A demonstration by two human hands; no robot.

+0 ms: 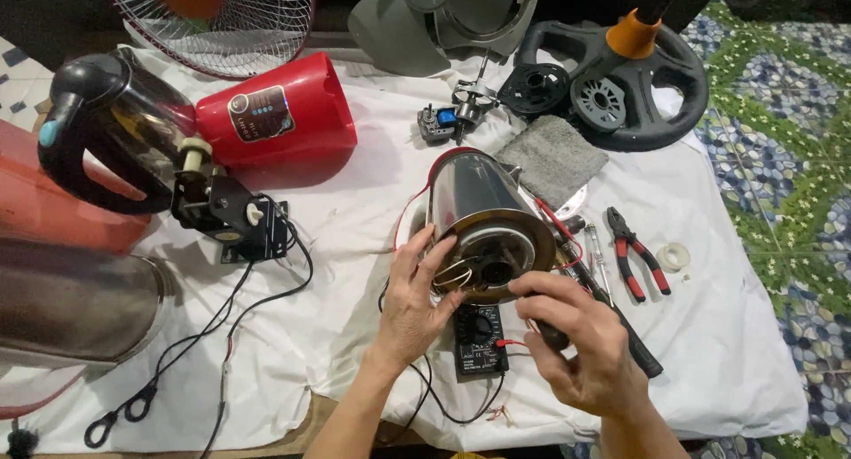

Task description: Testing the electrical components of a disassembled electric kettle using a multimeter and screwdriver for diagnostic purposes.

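Dark rounded-square label (pixel 261 113) on the red housing (pixel 301 113), small black multimeter (pixel 480 337) below the steel body, screen unclear

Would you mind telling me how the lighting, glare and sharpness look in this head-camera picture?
Head view: bright overhead light on the white cloth; glare streaks on the steel kettle body; soft shadows under the left hand and right hand; the red cover is sharp; the edges bend slightly, wide-lens style; the top background is dark.

One head-worn view — looking steeply down from close above at the white cloth (pixel 355 219) — hands nearest the bottom edge.
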